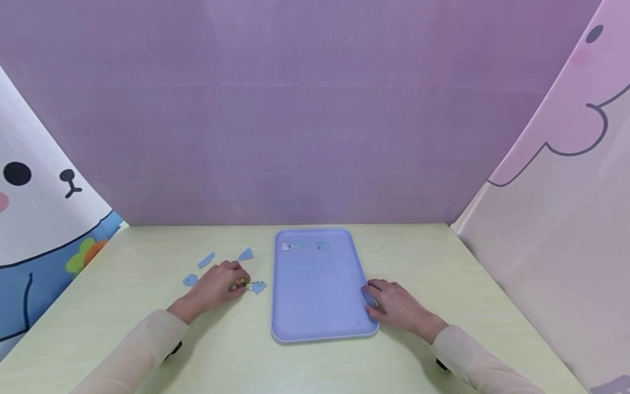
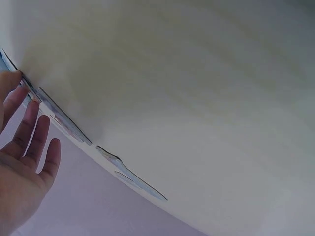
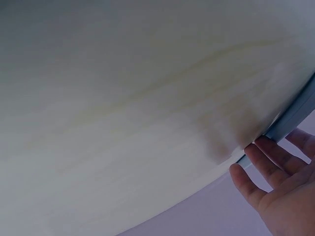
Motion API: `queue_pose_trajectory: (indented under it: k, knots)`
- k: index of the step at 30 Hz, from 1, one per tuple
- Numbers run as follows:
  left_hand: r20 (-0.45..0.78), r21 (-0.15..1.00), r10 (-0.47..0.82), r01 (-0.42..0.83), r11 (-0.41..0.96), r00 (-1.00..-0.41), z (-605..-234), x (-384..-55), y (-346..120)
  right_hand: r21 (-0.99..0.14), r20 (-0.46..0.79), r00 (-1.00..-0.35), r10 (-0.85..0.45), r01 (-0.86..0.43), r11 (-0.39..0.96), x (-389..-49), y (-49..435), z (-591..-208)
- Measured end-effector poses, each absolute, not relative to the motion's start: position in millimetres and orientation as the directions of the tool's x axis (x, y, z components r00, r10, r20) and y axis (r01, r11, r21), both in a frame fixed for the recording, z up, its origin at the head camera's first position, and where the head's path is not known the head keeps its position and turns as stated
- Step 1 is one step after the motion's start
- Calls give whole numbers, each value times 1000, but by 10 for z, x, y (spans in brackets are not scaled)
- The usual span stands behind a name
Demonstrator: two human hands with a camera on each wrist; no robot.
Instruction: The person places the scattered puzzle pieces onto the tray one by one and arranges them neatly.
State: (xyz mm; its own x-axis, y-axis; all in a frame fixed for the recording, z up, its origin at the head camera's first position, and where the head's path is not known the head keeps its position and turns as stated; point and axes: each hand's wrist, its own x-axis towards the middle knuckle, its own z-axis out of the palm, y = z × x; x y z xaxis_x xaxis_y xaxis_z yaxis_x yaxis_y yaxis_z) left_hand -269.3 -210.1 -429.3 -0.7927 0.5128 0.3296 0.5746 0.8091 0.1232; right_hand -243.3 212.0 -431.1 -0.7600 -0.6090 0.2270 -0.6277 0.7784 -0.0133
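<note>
Left hand (image 1: 213, 285) is at 9 o'clock of the lilac tray (image 1: 322, 303), over the pale counter (image 1: 231, 355). Thumb and index pinch a yellow-patterned piece (image 1: 240, 283); other fingers loosely spread in the left wrist view.

Loose flat pieces round that hand: printed blue piece (image 1: 258, 287) just beside the fingertips at 3 o'clock (can't tell if joined to the pinched one), blue wedge (image 1: 245, 254) at 1, blue strip (image 1: 206, 260) at 11, blue corner piece (image 1: 190, 280) at 9. Print on them is too small to read.

Right hand (image 1: 397, 306) is at 4 o'clock of the tray, fingers relaxed, touching its rim, thumb apart from index.

In the tray: pink-and-blue strip (image 1: 294, 246) at 11, small blue piece (image 1: 323, 246) at 12.

Purple backdrop (image 1: 315, 126) at 12, cartoon panels at 10 (image 1: 44, 219) and 2 (image 1: 556, 219). Both sleeves (image 1: 147, 342) pale.
</note>
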Motion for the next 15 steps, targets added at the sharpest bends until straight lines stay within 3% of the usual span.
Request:
queue_pose_trajectory:
  k: [15]
  knots:
    - [353,107,523,589,801,-776,-4311,-2709,-2123,-10,238,-757,-609,-629,777,-2428,2114,-4314]
